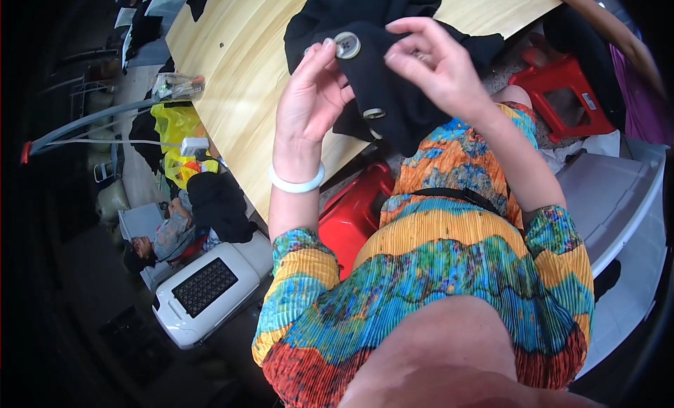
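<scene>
A black garment (400,106) with large round buttons hangs over the near edge of the table and toward my lap. My left hand (309,95) pinches the garment's edge beside a big grey-and-dark button (347,45). Lower on the same edge are another button (374,114) and one more partly seen below it. My right hand (442,67) is raised just right of the top button, in front of the cloth. Its thumb and index finger are bent toward each other; whatever they pinch, if anything, is too small to make out.
The light wooden table (239,57) spreads ahead and left. A red stool (354,211) stands under its edge, another red stool (565,99) at right near a person's arm (618,29). Grey plastic bins (597,197) lie right. A yellow bag (175,130) and white appliance (210,288) are left.
</scene>
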A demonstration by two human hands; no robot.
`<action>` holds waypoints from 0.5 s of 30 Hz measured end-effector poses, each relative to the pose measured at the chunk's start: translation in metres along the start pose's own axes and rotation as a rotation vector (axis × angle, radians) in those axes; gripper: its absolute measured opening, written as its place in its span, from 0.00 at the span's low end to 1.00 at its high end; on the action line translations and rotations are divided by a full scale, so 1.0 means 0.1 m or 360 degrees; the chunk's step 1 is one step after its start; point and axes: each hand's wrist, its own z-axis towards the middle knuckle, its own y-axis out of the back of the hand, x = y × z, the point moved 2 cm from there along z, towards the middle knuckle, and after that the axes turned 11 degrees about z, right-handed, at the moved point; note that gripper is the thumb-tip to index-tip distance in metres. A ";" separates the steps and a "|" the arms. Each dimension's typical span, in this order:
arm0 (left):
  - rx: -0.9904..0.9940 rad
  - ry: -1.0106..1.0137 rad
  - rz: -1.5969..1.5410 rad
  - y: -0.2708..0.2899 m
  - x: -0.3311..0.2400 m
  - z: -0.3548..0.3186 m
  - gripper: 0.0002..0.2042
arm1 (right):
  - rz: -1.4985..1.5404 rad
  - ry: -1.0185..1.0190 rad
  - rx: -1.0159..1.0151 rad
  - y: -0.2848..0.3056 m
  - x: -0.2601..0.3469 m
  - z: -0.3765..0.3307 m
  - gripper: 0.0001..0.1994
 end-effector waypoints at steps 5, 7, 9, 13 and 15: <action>-0.0002 -0.0080 0.0106 0.02 -0.12 0.13 0.05 | 0.0004 0.0050 0.0129 -0.19 -0.01 0.15 0.18; 0.0028 -0.0200 0.0252 -0.01 -0.12 0.14 0.08 | 0.0105 0.0064 0.0041 -0.21 0.04 0.26 0.17; -0.0013 -0.0316 0.0510 0.02 -0.05 0.06 0.10 | 0.0429 -0.0066 -0.0054 -0.24 0.15 0.35 0.15; 0.0009 -0.0336 0.0710 0.11 0.18 -0.11 0.10 | 0.0667 -0.0328 -0.0099 -0.26 0.36 0.45 0.12; 0.0000 -0.0315 0.0696 0.08 0.19 -0.17 0.10 | 0.0618 -0.0245 -0.0091 -0.24 0.26 0.51 0.11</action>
